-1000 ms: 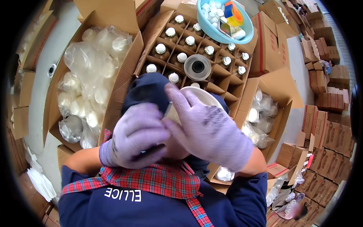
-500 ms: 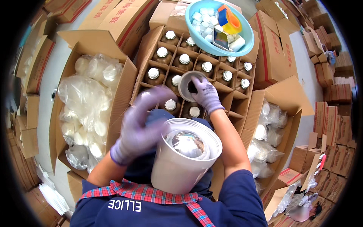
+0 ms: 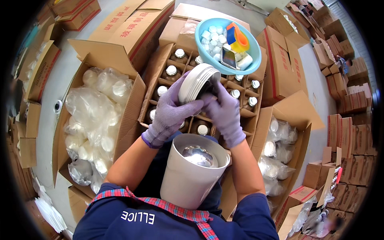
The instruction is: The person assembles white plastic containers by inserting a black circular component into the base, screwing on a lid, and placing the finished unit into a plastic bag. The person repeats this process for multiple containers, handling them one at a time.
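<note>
In front of my chest my left hand (image 3: 170,110), in a purple glove, grips a white ridged plastic ring-shaped piece (image 3: 197,83) by its side, its opening tilted toward the right. My right hand (image 3: 225,116), also gloved and smeared by motion, has its fingers at that opening; whether they hold anything is hidden. Below my hands a light grey plastic bucket (image 3: 188,176) stands in my lap, with a shiny silver dome (image 3: 197,155) inside. Beyond my hands a divided carton (image 3: 156,60) holds several brown bottles with white caps (image 3: 171,70).
A light blue basin (image 3: 256,66) with white caps, tape holders and a phone rests over the carton's far edge. Open boxes of bagged white parts stand left (image 3: 138,96) and right (image 3: 262,132). Closed cartons (image 3: 284,60) stand behind.
My left hand has moved up from the bucket's rim and now grips the white ridged piece. A white ring inside the bucket's mouth no longer shows. My right hand has shifted slightly down and right.
</note>
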A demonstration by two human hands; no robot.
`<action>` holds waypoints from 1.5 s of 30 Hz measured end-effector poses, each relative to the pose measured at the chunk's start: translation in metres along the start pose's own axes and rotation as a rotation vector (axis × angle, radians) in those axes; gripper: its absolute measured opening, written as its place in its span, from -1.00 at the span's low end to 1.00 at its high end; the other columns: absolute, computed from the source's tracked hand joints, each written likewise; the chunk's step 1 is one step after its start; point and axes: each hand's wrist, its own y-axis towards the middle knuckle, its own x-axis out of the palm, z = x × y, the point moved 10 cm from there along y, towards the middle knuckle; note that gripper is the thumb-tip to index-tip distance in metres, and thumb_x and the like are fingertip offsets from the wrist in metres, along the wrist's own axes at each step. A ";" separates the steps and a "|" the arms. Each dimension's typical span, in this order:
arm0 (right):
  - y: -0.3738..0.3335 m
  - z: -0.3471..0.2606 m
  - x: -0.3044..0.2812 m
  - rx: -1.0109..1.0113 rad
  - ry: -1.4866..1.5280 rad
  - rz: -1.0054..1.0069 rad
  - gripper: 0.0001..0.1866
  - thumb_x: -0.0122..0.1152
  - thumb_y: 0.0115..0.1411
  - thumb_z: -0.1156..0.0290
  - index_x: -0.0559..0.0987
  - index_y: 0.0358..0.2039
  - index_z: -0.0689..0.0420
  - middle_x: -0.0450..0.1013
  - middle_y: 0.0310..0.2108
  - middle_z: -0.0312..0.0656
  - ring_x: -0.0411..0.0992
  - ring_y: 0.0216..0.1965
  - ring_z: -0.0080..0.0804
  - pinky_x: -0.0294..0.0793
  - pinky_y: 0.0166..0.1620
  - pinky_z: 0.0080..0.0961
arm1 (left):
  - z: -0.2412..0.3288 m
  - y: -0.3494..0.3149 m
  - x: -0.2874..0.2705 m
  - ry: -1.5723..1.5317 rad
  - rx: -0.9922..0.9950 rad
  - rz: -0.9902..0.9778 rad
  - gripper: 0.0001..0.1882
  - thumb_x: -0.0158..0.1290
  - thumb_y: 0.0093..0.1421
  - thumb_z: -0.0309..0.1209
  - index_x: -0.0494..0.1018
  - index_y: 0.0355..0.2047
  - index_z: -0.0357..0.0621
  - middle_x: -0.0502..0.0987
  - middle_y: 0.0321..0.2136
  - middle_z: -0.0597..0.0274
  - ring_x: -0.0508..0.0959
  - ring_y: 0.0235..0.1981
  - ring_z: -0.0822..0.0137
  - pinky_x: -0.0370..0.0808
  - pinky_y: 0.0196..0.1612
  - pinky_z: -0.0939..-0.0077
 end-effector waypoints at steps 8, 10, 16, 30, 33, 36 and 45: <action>-0.015 0.019 0.008 0.202 0.185 -0.069 -0.40 0.27 0.22 0.35 0.39 0.22 0.36 0.57 -0.17 0.17 0.61 -0.15 -0.11 0.58 -0.12 -0.34 | -0.003 0.005 -0.002 0.069 0.028 -0.007 -0.21 0.22 0.15 -0.57 0.15 0.37 -0.30 0.47 0.12 0.15 0.47 0.12 0.38 0.44 0.18 0.42; -0.016 0.003 -0.005 -0.134 0.019 0.176 -0.52 0.25 0.26 0.30 0.49 0.10 0.34 0.57 -0.36 0.09 0.61 -0.34 -0.16 0.57 -0.25 -0.34 | -0.005 0.006 -0.005 0.028 0.010 0.005 -0.20 0.22 0.15 -0.58 0.15 0.38 -0.31 0.45 0.15 0.13 0.46 0.15 0.37 0.39 0.23 0.42; -0.020 0.012 -0.001 -0.095 0.229 0.110 -0.30 0.33 0.15 0.37 0.32 0.27 0.30 0.57 -0.24 0.12 0.61 -0.26 -0.24 0.57 -0.22 -0.38 | -0.018 0.007 -0.005 -0.018 -0.047 -0.010 -0.19 0.22 0.12 -0.61 0.16 0.37 -0.31 0.45 0.16 0.13 0.46 0.16 0.35 0.42 0.22 0.42; -0.027 0.047 0.027 0.291 0.612 -0.074 -0.17 0.44 0.09 0.31 0.25 0.30 0.31 0.53 -0.04 0.17 0.55 -0.02 0.06 0.58 0.01 -0.26 | -0.019 0.012 0.006 0.265 -0.046 -0.102 -0.17 0.27 0.12 -0.58 0.17 0.38 -0.28 0.50 0.10 0.14 0.50 0.06 0.41 0.51 0.10 0.47; -0.031 0.007 0.003 -0.279 0.042 0.264 -0.32 0.38 0.16 0.22 0.39 0.17 0.36 0.62 -0.23 0.02 0.64 -0.25 -0.20 0.64 -0.14 -0.35 | -0.017 0.012 0.003 0.123 -0.112 -0.104 -0.17 0.29 0.11 -0.57 0.18 0.37 -0.29 0.49 0.11 0.15 0.48 0.10 0.40 0.46 0.16 0.46; -0.032 0.073 0.041 0.403 0.756 -0.019 -0.51 0.22 0.30 0.18 0.50 0.04 0.36 0.62 -0.31 0.01 0.64 -0.40 -0.30 0.65 -0.28 -0.42 | -0.006 -0.002 0.031 0.466 -0.007 -0.172 -0.19 0.28 0.11 -0.59 0.22 0.37 -0.22 0.48 0.13 0.16 0.48 0.10 0.41 0.46 0.16 0.47; -0.085 0.035 -0.030 -0.037 0.985 0.175 -0.08 0.02 0.32 -0.28 0.26 0.33 0.33 0.46 0.12 0.04 0.43 0.17 -0.20 0.38 0.24 -0.30 | 0.015 -0.024 0.054 0.345 -0.248 -0.906 -0.11 0.44 0.00 -0.40 0.28 0.31 -0.34 0.49 0.13 0.10 0.45 0.16 0.30 0.36 0.24 0.36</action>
